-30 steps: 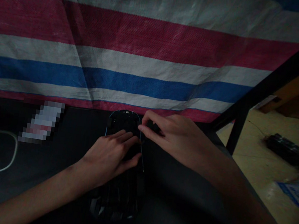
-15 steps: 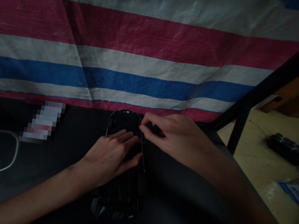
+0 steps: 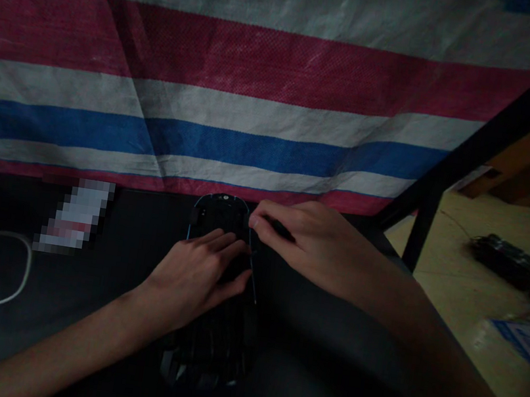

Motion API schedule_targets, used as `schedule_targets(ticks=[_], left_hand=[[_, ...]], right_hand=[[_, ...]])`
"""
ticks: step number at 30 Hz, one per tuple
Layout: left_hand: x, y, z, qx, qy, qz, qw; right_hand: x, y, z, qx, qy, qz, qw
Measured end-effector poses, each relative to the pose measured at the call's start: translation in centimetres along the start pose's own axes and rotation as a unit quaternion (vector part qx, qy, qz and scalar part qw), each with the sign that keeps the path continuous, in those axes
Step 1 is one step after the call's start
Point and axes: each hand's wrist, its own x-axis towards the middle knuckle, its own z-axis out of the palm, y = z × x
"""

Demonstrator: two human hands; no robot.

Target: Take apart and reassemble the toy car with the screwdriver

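Observation:
A dark toy car [image 3: 210, 349] lies lengthwise on the black table, apparently underside up, with a thin light-blue line along its edge. Across its middle rests my left hand [image 3: 201, 272], fingers bent over the body and thumb against the right side. At the car's far right corner, my right hand [image 3: 297, 230] has thumb and forefinger pinched on a wheel [image 3: 247, 218]. The fingertips cover part of that wheel. Dim light hides much of the car's near end.
A striped red, white and blue plastic sheet [image 3: 257, 118] hangs behind the table [image 3: 107, 288]. On the left lie a blurred-out packet [image 3: 75, 217] and a white cable [image 3: 28, 269]. Past the right edge, a dark object [image 3: 504, 261] sits on the floor.
My right thumb and forefinger have drawn slightly closer together at the wheel. The left hand and the car stay in place.

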Motion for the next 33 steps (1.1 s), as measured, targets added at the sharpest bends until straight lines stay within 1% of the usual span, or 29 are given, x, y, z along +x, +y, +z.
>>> schedule_targets(ticks=[2,4,8,13,16,20,24,27,31,33], left_hand=[[-0.07,-0.01,0.01,0.003,0.001,0.000,1.000],[-0.13,-0.02,-0.02,0.006,0.000,-0.001,1.000],[-0.16,-0.05,-0.05,0.000,0.001,-0.001,1.000],[-0.07,-0.07,-0.05,0.010,0.004,0.004,1.000],[0.00,-0.03,-0.08,0.011,0.008,0.004,1.000],[0.04,-0.02,-0.02,0.017,0.012,0.007,1.000],[-0.08,-0.06,0.07,0.014,0.017,0.009,1.000],[-0.15,-0.03,-0.01,0.011,0.014,0.010,1.000],[-0.09,0.02,-0.20,-0.002,0.006,0.007,1.000],[-0.02,0.00,-0.20,0.003,0.005,0.006,1.000]], right_hand=[[-0.03,0.00,0.08,0.015,-0.005,-0.007,1.000],[-0.07,0.06,0.24,0.034,0.006,-0.014,0.999],[-0.07,0.23,0.56,0.008,0.015,0.022,1.000],[-0.07,0.12,0.51,0.021,0.022,0.000,1.000],[-0.03,0.06,0.44,0.011,0.008,0.011,1.000],[-0.01,0.10,0.38,0.033,0.007,-0.017,0.999],[-0.11,0.02,0.29,0.009,-0.004,-0.004,1.000],[-0.17,-0.08,0.24,0.022,0.001,-0.015,1.000],[-0.10,-0.11,0.25,-0.007,0.002,0.005,1.000],[-0.09,-0.09,0.20,-0.001,-0.001,0.005,1.000]])
